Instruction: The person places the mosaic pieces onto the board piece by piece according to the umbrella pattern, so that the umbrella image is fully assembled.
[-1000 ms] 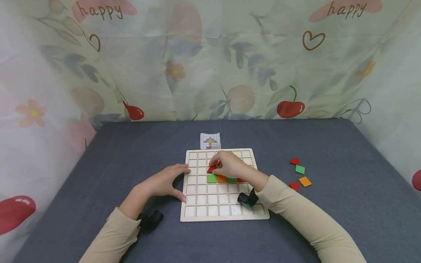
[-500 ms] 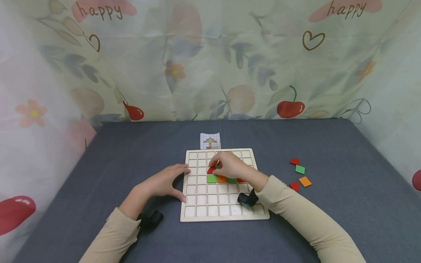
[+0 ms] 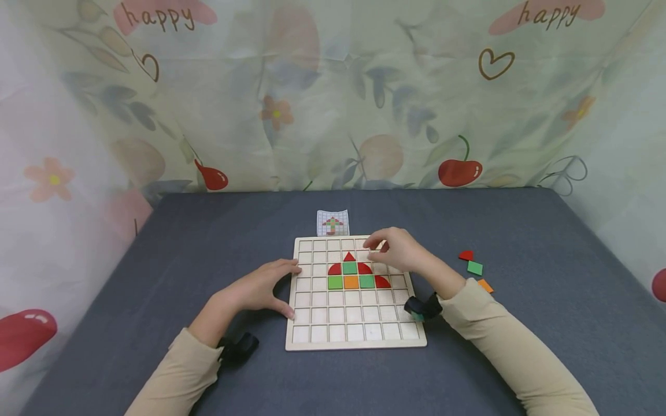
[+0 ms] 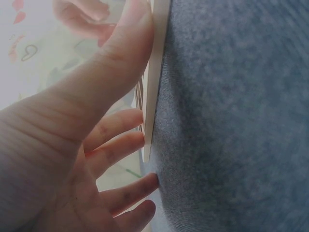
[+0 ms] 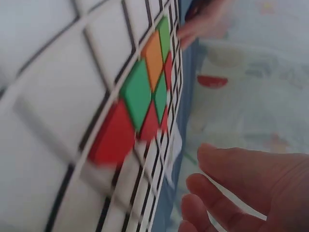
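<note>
A pale wooden grid board (image 3: pixel 312 334) lies on the table. On it a red triangle (image 3: pixel 349 257) tops a row of a green square (image 3: pixel 350 268) between two red curved-edged tiles. Below it run a green square (image 3: pixel 335 282), an orange square (image 3: pixel 351 282), another green square and a red curved-edged tile (image 3: pixel 383 282). My left hand (image 3: pixel 255 287) rests at the board's left edge, thumb and fingers spread and touching its rim. Above the board's upper right part hovers my right hand (image 3: pixel 399 250), fingers loosely bent and holding nothing; the right wrist view shows it apart from the tiles.
A small paper card (image 3: pixel 332 223) with an umbrella-like grid picture lies behind the board. Right of the board are a loose red tile (image 3: pixel 466 255), a green square (image 3: pixel 474 267) and an orange tile (image 3: pixel 485 285), partly covered by the right sleeve.
My right hand has let go of the red curved-edged tile on the left of the middle row and moved up and right, uncovering the tiles. The left hand has stayed put.
</note>
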Motion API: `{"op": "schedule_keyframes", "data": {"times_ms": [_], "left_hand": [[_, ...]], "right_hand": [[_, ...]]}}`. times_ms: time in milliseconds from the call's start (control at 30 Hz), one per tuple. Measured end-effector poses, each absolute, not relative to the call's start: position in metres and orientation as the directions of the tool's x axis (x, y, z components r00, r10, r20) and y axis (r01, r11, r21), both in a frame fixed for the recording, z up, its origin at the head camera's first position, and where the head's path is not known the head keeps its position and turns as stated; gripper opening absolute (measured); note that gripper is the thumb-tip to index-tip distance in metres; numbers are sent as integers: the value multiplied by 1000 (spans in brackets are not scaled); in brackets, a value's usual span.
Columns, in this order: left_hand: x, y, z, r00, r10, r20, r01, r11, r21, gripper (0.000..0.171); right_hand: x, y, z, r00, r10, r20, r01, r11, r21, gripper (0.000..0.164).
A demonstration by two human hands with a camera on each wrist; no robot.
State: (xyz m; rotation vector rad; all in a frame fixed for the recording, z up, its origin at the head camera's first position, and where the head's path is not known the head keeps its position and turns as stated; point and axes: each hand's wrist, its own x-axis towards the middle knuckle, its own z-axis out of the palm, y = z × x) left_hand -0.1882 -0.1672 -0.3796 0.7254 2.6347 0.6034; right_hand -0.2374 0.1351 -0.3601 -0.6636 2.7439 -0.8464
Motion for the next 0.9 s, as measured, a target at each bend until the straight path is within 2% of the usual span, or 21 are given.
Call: {"op": "schedule_keyframes", "data": {"times_ms": [133,400,667,900], "left_hand": [[-188,-167,-380,-811,547,-205,404,778,481,89],[-189,-168,-380,-809,552,-203,406,774,487,88],[-188,-169,-379,-809,550,-205,402,774,490,88],[-188,-168,-379,-810,546,-213,397,778,487,88]], "right_hand": [[-241,171,-360,-911,-411,-35,-319,757,-570,28],[-244,239,-357,-959,-266,-96,-170,815,-554,33],[-245,283,-362,-959,-223,-175,-101,845,-525,39],[-246,297,-371,-951,-219,-218,-78,854,-514,32]]}}
